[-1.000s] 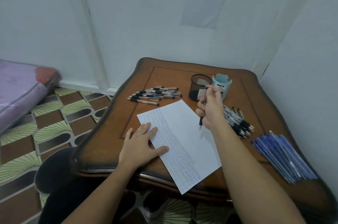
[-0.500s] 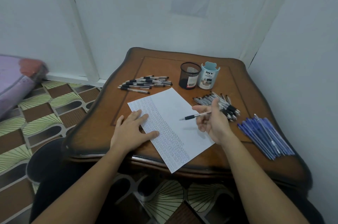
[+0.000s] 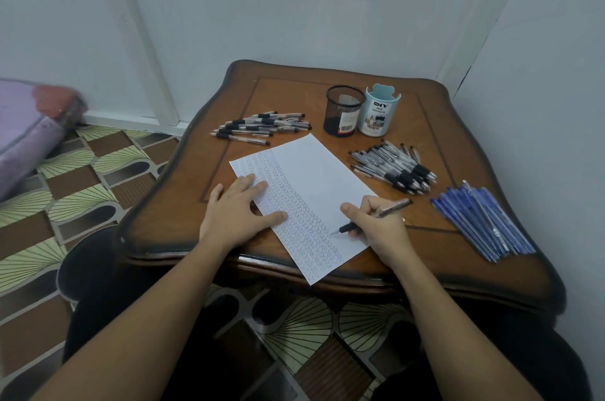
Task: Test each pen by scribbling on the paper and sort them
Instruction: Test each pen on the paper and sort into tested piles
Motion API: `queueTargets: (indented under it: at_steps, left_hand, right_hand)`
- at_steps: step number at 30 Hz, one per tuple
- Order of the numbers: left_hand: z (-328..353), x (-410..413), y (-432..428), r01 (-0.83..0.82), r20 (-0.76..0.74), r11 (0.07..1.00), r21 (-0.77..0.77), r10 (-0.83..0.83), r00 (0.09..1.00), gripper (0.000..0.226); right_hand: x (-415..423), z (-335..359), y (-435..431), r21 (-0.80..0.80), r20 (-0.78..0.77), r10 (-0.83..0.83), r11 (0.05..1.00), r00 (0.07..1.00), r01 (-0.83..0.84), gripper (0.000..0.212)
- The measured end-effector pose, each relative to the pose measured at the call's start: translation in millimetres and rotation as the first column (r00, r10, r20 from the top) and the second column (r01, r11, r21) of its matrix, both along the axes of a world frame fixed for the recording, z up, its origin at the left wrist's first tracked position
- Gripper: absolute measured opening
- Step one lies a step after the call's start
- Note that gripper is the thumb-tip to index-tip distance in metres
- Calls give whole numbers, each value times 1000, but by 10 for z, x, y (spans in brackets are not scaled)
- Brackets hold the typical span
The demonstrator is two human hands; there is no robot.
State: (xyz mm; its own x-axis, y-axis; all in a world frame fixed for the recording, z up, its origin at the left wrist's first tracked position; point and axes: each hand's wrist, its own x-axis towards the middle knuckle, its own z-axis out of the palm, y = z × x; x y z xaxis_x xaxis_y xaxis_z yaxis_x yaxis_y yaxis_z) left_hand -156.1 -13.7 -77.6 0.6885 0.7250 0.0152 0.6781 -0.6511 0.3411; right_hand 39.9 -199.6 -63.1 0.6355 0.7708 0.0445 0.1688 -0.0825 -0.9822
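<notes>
Pinning the paper (image 3: pixel 322 176) down, the left hand (image 3: pixel 239 212) lies flat, fingers straight and spread across the sheet's left edge, thumb stretched out over the scribbled rows. Over on the other side, the right hand (image 3: pixel 379 225) is curled round a pen (image 3: pixel 392 207) in a writing grip: black grip section poking out below the fingers, clear barrel angling up and away to the right past the knuckles. Tip is pointing down-left, right at the sheet near its lower right part, just off the edge of the dense band of scribbles; whether it's actually touching the paper, can't tell from here. The sheet lies at a slant on the wooden table (image 3: pixel 288 99), and its near corner hangs out past the table's front edge.

Round the table now. Back left, a pile of black-grip pens (image 3: pixel 262 127), lying mostly crosswise, just beyond the paper's far corner. Right of the sheet, a second heap of black-grip pens (image 3: pixel 397 168), fanned out. Further right and nearer the table's edge, a bundle of blue pens (image 3: pixel 484 220), well apart from the paper. At the back, two holders side by side: a black mesh cup (image 3: pixel 343 110) with a barcode label, and just beside it a pale blue organiser (image 3: pixel 376 114) marked DIY.

Off to the left, patterned floor tiles (image 3: pixel 82 171) and a purple bundle (image 3: pixel 23 135) against the wall
</notes>
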Motion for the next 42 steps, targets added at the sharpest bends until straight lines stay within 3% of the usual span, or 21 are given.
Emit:
queueTargets:
  at_steps: [4,11,19,23,42]
  left_hand:
    - [11,4,-11,-3,0,1000,-4,3,1000,90]
    - [26,2,-22,-6,-4,1000,-5,6,1000,92]
    - [32,11,-26,-15,-9,1000,-14,15,1000,90]
    - [35,1,-31,-17,-2,1000,-18,17,1000,90]
    - [45,14,-28,-17,-12,1000,-20,17,1000,90]
  right_hand:
    - [20,-70,9,-40,60,-54,998,997,56,48]
    - [6,-56,17,-33,75,-11,999,997,13,43]
    - [5,-14,14,-67,65,-1,998,998,5,56]
    - [-3,-7,9,-71,71,-5,997,997,10,45]
    - [-21,3,8,-90,56,2,996,998,3,48]
